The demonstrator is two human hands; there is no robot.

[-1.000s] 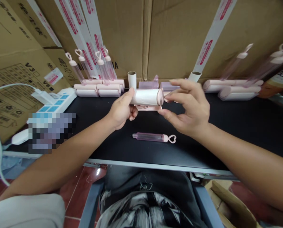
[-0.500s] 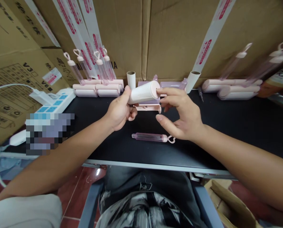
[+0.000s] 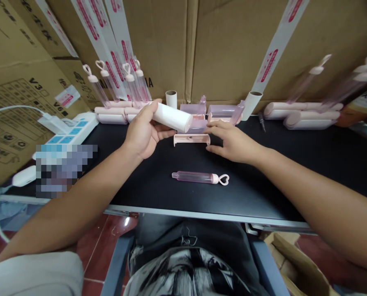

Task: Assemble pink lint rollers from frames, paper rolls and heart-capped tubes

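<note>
My left hand (image 3: 143,132) is closed around a white lint-roller roll (image 3: 171,117), tilted so its pink end cap points right and slightly down. My right hand (image 3: 232,142) has its fingers apart at the right end of a pink half-shell casing (image 3: 192,139) on the table; whether the fingertips press on it is hard to tell. Behind that casing lies a translucent lilac cover (image 3: 197,125), partly hidden by the roll. Closer to me rests a clear pink tube handle (image 3: 195,177) with a heart-shaped loop.
Finished-looking lint rollers with upright handles stand at the back left (image 3: 111,115) and back right (image 3: 312,117). Two white paper tubes (image 3: 171,99) and another lilac cover (image 3: 222,111) are along the cardboard. A screwdriver bit (image 3: 261,122) and a power strip (image 3: 69,133) lie on the black table.
My right hand has left the roll's end cap and moved down to the pink casing. The roll in my left hand has shifted left, its capped end now tipped downward.
</note>
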